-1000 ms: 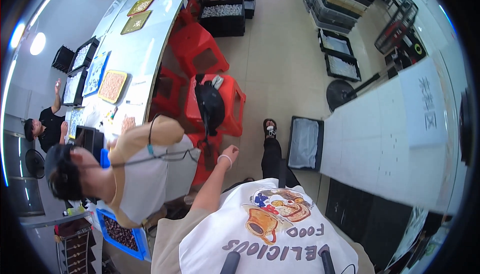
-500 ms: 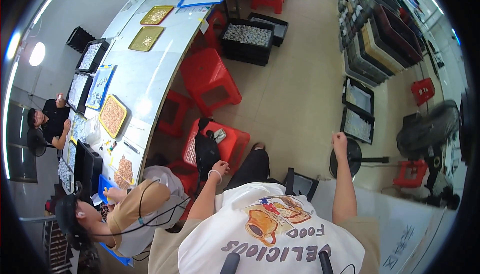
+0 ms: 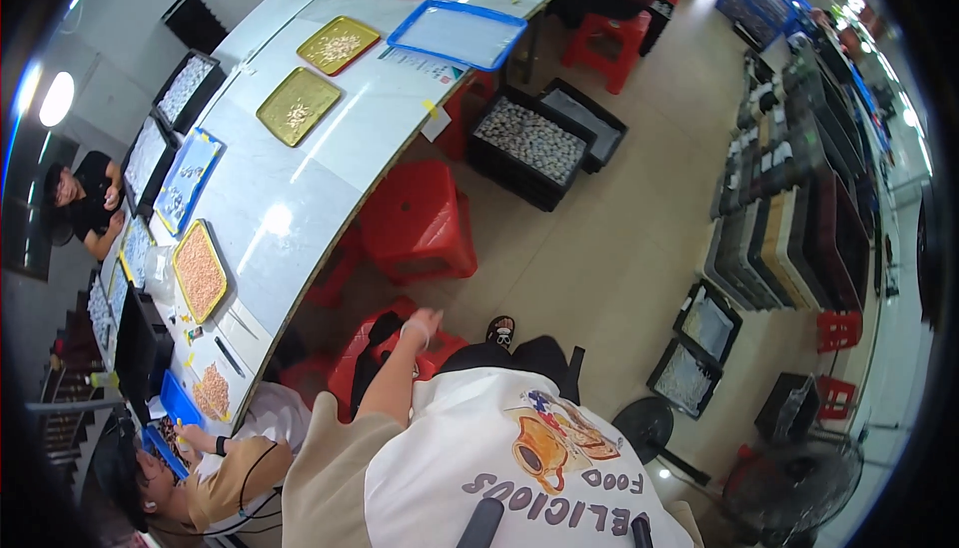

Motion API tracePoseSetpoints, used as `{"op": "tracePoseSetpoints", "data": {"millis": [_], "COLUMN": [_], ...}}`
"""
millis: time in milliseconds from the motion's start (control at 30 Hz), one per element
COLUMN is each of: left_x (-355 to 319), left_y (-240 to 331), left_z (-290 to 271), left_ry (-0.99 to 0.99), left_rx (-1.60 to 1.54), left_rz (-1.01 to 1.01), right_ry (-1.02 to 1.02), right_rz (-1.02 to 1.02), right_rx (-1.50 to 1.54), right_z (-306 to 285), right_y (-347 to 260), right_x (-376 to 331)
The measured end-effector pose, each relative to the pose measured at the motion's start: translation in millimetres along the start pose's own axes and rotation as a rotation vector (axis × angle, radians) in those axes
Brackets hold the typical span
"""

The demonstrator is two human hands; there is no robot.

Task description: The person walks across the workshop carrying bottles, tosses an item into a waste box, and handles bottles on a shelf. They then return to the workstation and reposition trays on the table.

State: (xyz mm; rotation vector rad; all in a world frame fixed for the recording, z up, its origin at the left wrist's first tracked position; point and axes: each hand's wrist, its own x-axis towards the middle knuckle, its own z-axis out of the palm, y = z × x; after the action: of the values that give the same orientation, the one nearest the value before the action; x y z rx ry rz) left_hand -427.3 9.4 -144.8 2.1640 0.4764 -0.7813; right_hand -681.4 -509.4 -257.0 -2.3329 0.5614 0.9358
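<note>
My left hand [image 3: 425, 323] hangs low in front of me, its fingers loosely bent and apart, with nothing visible in it. A pale band circles that wrist. Behind the hand, a red stool [image 3: 445, 350] carries a dark bag [image 3: 368, 356], partly hidden by my forearm. Whether the hand touches the stool cannot be made out. My right hand is out of the picture. One dark shoe [image 3: 501, 330] of mine shows on the floor ahead.
A long white table [image 3: 330, 173] runs along my left, bearing yellow trays [image 3: 299, 106] and a blue-rimmed tray [image 3: 458, 32]. Red stools [image 3: 415, 218] and a black crate of small pieces [image 3: 529, 138] stand beside it. Stacked crates [image 3: 789, 238] and fans [image 3: 794, 483] are right; co-workers [image 3: 215, 483] sit left.
My view has moved forward and turned, so table and crates sit differently. My right hand has left the picture. My left hand appears slightly higher and further left.
</note>
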Motion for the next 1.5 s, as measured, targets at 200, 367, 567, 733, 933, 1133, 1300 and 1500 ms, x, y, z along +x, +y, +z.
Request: {"op": "tracePoseSetpoints", "data": {"millis": [200, 367, 567, 733, 933, 1133, 1300, 1500], "left_x": [63.8, 113.5, 182.3, 213.7, 209.9, 211.1, 207.8, 207.0], "left_y": [124.8, 120.2, 95.5, 114.5, 139.6, 144.9, 143.5, 143.3], "left_z": [-105.8, -180.4, -235.7, -244.6, -261.8, -265.8, -267.5, -271.8], "left_ry": [0.735, 1.264, 1.358, 1.333, 1.323, 1.305, 1.299, 1.297], "left_rx": [-0.266, -0.101, -0.206, -0.070, -0.062, -0.048, -0.055, -0.086], "left_rz": [0.279, 0.090, -0.654, -1.118, -1.160, -1.155, -1.155, -1.140], "right_ry": [0.050, 0.120, -0.307, -0.544, -0.452, -0.209, -0.281, -0.791], "right_rz": [0.011, -0.117, -0.839, -1.262, -1.220, -1.212, -1.264, -0.171], "right_rx": [0.211, 0.298, 0.058, -0.128, -0.285, -0.441, -0.534, 0.801], "right_z": [-166.3, -258.3, -306.6, -258.1, -138.0, -70.2, -76.2, -108.0], "right_y": [-175.7, -295.7, -652.7, -887.2, -1058.8, -1100.2, -1107.5, -1120.0], "right_x": [48.8, 230.5, 290.7, 268.2, 292.9, 275.5, 278.1, 338.4]}}
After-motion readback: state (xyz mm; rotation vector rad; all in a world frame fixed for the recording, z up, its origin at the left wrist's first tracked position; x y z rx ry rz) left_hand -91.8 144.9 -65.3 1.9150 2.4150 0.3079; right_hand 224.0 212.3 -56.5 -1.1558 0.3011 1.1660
